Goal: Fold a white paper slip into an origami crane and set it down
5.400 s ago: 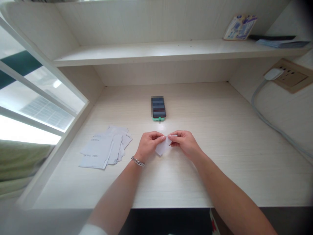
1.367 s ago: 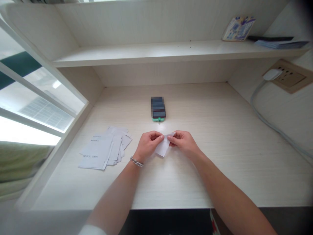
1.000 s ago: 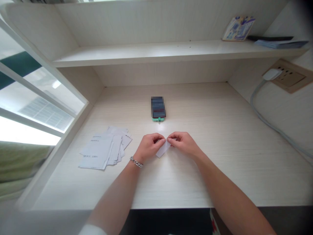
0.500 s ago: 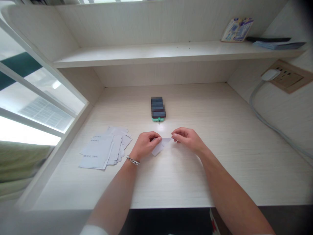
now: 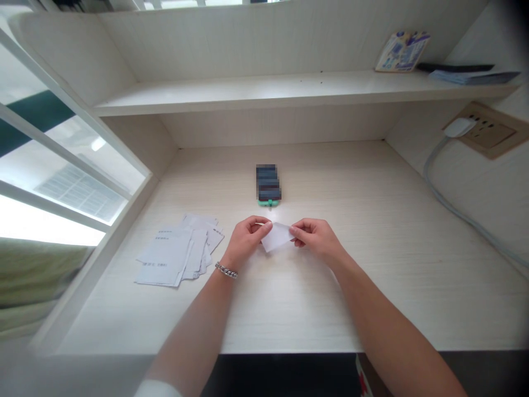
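A small white sheet of paper (image 5: 276,237) is stretched between my two hands, over the middle of the desk. Its left edge is pinched by the thumb and fingers of my left hand (image 5: 247,238), which has a chain bracelet at the wrist. On the opposite side, my right hand (image 5: 313,237) grips the right corner between thumb and forefinger. Left of my left hand lies a loose, fanned pile of white paper slips (image 5: 177,251), some with lines of print too small to read. Beyond my hands rests a dark phone (image 5: 268,182), blurred out, with a green edge at its near end.
A shelf (image 5: 264,94) spans the back, holding a colourful packet (image 5: 403,51) and some flat booklets (image 5: 473,76) at right. On the right wall, a plug sits in a socket panel (image 5: 487,132), its grey cable (image 5: 454,207) hanging along the side. A slatted frame borders the left.
The paper has gone from folded over to opened out flatter. My right hand has closed on its right corner, and the sheet is tilted up slightly. The slips and phone stay put.
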`<state>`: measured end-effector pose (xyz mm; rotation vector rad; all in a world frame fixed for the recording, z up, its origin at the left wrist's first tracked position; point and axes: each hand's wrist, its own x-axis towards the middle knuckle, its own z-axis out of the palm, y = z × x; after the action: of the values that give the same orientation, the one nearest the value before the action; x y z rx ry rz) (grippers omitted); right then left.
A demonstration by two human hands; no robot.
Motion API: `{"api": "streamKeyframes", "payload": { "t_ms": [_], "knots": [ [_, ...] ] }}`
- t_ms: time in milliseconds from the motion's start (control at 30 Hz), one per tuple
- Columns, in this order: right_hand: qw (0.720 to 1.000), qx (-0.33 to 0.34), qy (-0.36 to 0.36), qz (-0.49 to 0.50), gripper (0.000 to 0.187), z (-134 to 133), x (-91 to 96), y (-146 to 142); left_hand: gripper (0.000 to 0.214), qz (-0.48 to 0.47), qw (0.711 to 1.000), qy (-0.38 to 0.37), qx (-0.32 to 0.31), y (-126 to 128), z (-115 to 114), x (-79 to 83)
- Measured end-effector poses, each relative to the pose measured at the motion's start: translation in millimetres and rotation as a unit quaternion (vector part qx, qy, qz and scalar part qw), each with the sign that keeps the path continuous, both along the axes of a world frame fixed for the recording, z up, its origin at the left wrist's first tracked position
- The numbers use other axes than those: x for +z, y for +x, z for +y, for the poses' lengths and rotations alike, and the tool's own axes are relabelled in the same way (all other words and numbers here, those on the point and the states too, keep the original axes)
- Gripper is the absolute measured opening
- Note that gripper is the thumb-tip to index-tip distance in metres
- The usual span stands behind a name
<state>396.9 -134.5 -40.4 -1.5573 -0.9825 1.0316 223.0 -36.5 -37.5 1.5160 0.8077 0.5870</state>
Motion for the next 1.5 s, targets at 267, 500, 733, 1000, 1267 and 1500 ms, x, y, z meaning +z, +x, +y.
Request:
{"api": "streamKeyframes", "payload": {
  "t_ms": [267, 500, 733, 1000, 1267, 1500],
  "knots": [
    [0.995, 0.029, 0.017, 0.091, 0.029, -0.6, 2.5, -6.9, 0.037, -0.06, 0.997, -0.036, -0.011, 1.9, -5.4, 2.6],
    [0.939, 0.081, -0.002, 0.336, 0.038, -3.4, 7.7, -4.4, 0.045, -0.215, 0.971, -0.098, -0.045, 2.8, -9.1, 9.6],
    [0.941, 0.113, -0.005, 0.32, 0.032, -0.5, 5.8, -11.0, 0.02, -0.164, 0.983, -0.075, -0.025, 5.2, -10.6, 4.3],
    [0.994, 0.033, 0.033, 0.099, 0.031, 0.9, 1.9, -1.5, 0.028, -0.049, 0.991, -0.118, -0.043, 0.9, -1.8, 0.9],
    [0.994, 0.088, -0.007, 0.064, 0.025, -3.7, 5.7, 0.6, 0.023, -0.027, 0.992, -0.1, -0.065, -2.5, -2.2, 3.5],
    [0.985, 0.095, 0.03, 0.139, 0.029, -6.2, 4.6, 0.9, 0.018, -0.084, 0.988, -0.128, -0.036, -3.1, -2.3, 3.4]
  ]
}}
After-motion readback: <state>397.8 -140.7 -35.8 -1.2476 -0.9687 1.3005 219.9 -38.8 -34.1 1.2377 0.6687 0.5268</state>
